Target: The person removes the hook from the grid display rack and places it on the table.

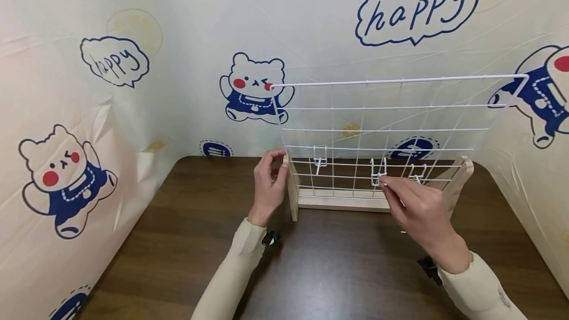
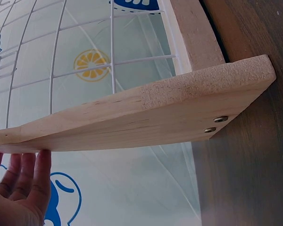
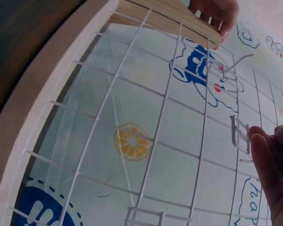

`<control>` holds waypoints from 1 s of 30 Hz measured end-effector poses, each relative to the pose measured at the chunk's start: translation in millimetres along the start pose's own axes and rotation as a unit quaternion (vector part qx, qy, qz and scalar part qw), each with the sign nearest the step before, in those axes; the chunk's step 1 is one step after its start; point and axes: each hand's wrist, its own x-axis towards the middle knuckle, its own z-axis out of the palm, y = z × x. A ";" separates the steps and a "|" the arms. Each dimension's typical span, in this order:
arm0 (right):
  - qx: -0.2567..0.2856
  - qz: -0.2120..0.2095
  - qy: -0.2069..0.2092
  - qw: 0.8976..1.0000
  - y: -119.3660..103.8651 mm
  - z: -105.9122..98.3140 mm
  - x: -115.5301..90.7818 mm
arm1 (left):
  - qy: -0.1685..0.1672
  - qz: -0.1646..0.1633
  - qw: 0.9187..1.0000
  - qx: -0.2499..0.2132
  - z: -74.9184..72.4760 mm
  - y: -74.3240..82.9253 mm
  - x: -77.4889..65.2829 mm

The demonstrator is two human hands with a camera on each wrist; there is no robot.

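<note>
A white wire grid rack [image 1: 402,81] stands on the table in a pale wooden stand [image 1: 342,201]. My left hand [image 1: 268,184] grips the stand's left side piece [image 2: 132,127] near its top, its fingertips against the wood in the left wrist view. With thumb and forefinger, my right hand [image 1: 420,211] pinches a white wire hook [image 3: 240,135] at the lower middle of the grid. Whether this hook is seated on a wire I cannot tell. A second white hook [image 1: 319,158] hangs to its left, and a third white hook [image 1: 417,174] to its right, partly behind my right hand.
The dark wooden table [image 1: 178,241] spreads around the stand. A small white piece [image 1: 403,232] lies on it beside my right hand. Behind the rack hangs a printed cloth [image 1: 186,63] with bears and lettering. Two screws [image 2: 220,119] show in the side piece.
</note>
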 end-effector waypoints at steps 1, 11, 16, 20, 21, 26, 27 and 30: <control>-0.001 0.000 -0.002 1.000 0.2 -0.2 -1.1 | 0.001 0.001 1.000 -0.001 0.1 0.2 0.1; 0.008 -0.013 -0.010 1.000 5.2 -1.9 -12.5 | 0.004 0.005 1.000 -0.001 -0.1 -0.2 1.0; 0.007 -0.020 -0.013 1.000 7.4 -2.8 -18.1 | 0.000 0.002 1.000 0.000 -0.6 1.1 1.1; 0.001 -0.021 -0.016 1.000 9.1 -3.6 -22.1 | -0.001 0.002 1.000 0.000 -0.8 0.9 1.5; 0.000 -0.020 -0.018 1.000 9.4 -4.2 -23.0 | -0.001 0.003 1.000 0.000 -0.7 0.6 1.5; -0.002 -0.016 -0.023 1.000 11.0 -6.1 -27.5 | -0.002 0.001 1.000 0.004 -0.7 0.2 1.3; -0.002 -0.016 -0.024 1.000 11.3 -6.3 -28.5 | -0.002 0.000 1.000 0.004 -0.7 0.2 1.1; -0.003 -0.018 -0.023 1.000 12.4 -5.9 -31.5 | -0.003 0.001 1.000 0.005 -0.6 0.4 0.7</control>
